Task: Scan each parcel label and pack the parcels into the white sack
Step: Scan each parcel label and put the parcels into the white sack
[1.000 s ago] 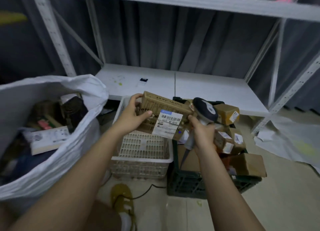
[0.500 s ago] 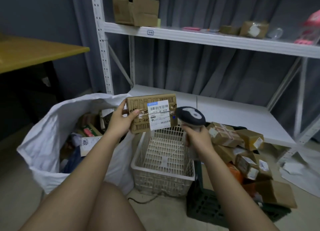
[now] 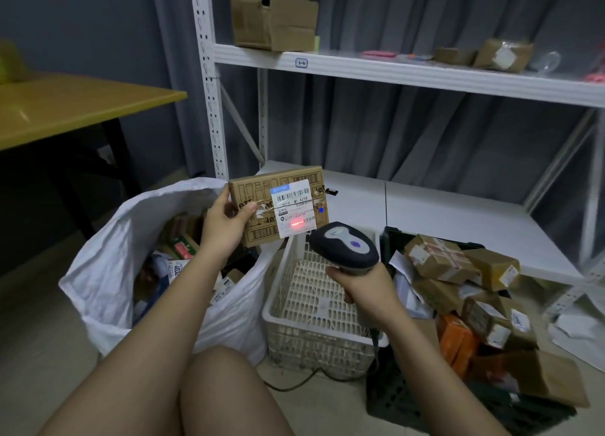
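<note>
- Left hand (image 3: 222, 226) holds a brown cardboard parcel (image 3: 258, 203) upright above the gap between sack and basket; grip clamped on its left edge, thumb across the front face.
- White shipping label (image 3: 294, 208) faces the camera; a red scan spot (image 3: 297, 223) glows on its lower barcode.
- Right hand (image 3: 368, 290) wraps the handle of a dark barcode scanner (image 3: 343, 245); grip closed around it, head aimed up at the label, just below the parcel and not touching it.
- White sack (image 3: 108, 272) stands open at left on the floor, several packed parcels visible inside.
- White plastic basket (image 3: 314, 304) sits between the sack and a dark crate (image 3: 393, 399).
- Crate is heaped with more labelled boxes (image 3: 438, 262).
- Metal shelving (image 3: 393, 72) behind carries a few cartons; yellow bench (image 3: 65, 108) at far left.
</note>
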